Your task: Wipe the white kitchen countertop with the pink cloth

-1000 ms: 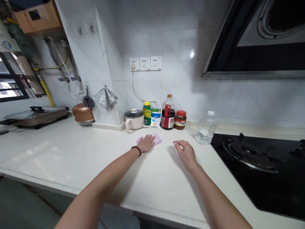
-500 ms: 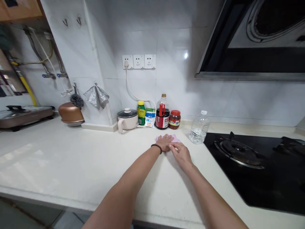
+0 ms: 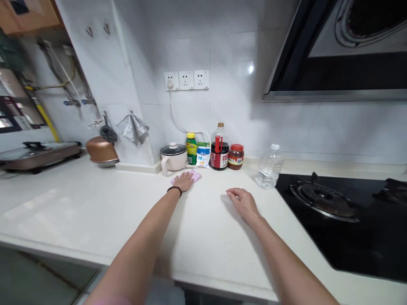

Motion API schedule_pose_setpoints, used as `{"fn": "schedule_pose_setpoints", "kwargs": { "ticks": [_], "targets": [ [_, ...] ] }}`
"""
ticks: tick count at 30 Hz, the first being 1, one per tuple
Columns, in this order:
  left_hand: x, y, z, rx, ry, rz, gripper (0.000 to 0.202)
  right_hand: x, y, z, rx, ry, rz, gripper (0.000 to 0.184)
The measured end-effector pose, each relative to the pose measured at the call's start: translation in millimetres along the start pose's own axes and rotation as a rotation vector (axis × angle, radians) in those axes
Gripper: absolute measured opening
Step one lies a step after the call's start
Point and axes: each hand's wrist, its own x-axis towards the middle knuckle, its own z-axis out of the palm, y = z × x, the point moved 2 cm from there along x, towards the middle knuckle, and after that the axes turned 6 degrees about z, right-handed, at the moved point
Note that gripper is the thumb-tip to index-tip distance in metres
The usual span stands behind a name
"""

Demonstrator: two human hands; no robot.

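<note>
Currently, the left hand point(image 3: 184, 181) lies flat, palm down and fingers extended, on a thin pink cloth point(image 3: 196, 176); it presses the cloth rather than gripping it. The cloth rests on the smooth cream-white countertop point(image 3: 203, 241), just in front of the landmark: a cream-coloured round pot with a dark lid point(image 3: 178, 162). A dark beaded bracelet point(image 3: 176, 189) encircles the left wrist.

The right hand point(image 3: 244, 202) is positioned forward and right of the pot, apart from the cloth. Its grip is narrow: fingers curled, thumb close to the index finger. Whether anything is enclosed cannot be told.

Immediately right of the pot, in order: a green bottle with a yellow cap point(image 3: 191, 149), a white-and-blue packet point(image 3: 204, 157), a dark bottle with a red handle point(image 3: 220, 160) and a red-lidded glass jar point(image 3: 235, 156). Farther right of the pot: a clear plastic bottle with a white cap point(image 3: 270, 167), then a black gas hob point(image 3: 321, 237). Left of the pot: a copper-coloured rounded vessel point(image 3: 101, 150).
</note>
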Motion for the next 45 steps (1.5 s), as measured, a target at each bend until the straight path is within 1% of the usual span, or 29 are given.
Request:
{"fn": "schedule_pose_setpoints", "kwargs": {
  "ticks": [3,6,8,11,16,20,23,27,29,31,32,34,37,39,41,45],
  "targets": [
    [-29.8,-18.5,-2.1,0.017,0.003,-0.024,0.060,-0.2,0.7,0.9,0.002,0.005,0.003,0.030],
    [-57.5,-29.5,-2.4,0.045,-0.001,-0.043,0.059,-0.7,-0.3,3.5,-0.005,0.003,0.001,0.031],
    [-73.2,-30.5,-1.6,0.067,-0.004,-0.042,0.059,-0.7,-0.6,6.0,-0.011,-0.002,0.001,0.030],
    [-92.6,-22.9,-0.2,0.087,-0.011,-0.023,0.060,0.0,-0.3,9.7,-0.017,-0.016,0.003,0.029],
    [-118.5,2.0,-0.8,0.076,-0.028,0.044,0.061,0.5,-1.6,13.6,-0.017,-0.036,-0.006,0.029],
    [-130.4,31.4,0.3,0.031,-0.065,0.139,0.062,-0.6,-3.5,16.2,-0.018,-0.053,-0.005,0.030],
    [-130.5,62.9,5.0,0.006,-0.079,0.250,0.063,-0.3,-2.1,18.1,-0.008,-0.076,-0.003,0.030],
    [-121.2,105.5,12.9,-0.020,-0.078,0.406,0.064,2.5,5.0,16.6,-0.011,-0.119,0.013,0.033],
    [-116.9,117.4,14.3,-0.033,-0.087,0.463,0.066,3.8,9.0,12.9,-0.026,-0.135,0.021,0.035],
    [-115.1,118.8,13.3,-0.044,-0.103,0.502,0.066,4.3,12.0,7.8,-0.043,-0.124,0.038,0.037],
    [-115.3,115.3,12.0,-0.049,-0.110,0.518,0.066,4.3,13.2,5.4,-0.052,-0.115,0.053,0.038],
    [-117.4,100.8,8.6,-0.057,-0.105,0.536,0.065,3.6,15.0,2.0,-0.074,-0.108,0.088,0.040],
    [-121.1,62.8,3.4,-0.065,-0.076,0.498,0.065,2.2,17.8,1.8,-0.098,-0.128,0.118,0.043],
    [-122.3,28.5,-0.2,-0.069,-0.061,0.431,0.064,1.8,20.7,3.5,-0.099,-0.144,0.123,0.044],
    [-122.6,-12.2,-4.8,-0.070,-0.046,0.332,0.063,2.3,24.5,4.9,-0.098,-0.151,0.124,0.045],
    [-125.2,-107.6,-18.3,-0.038,0.006,0.053,0.061,4.4,31.7,5.7,-0.117,-0.154,0.126,0.046]
  ]
}}
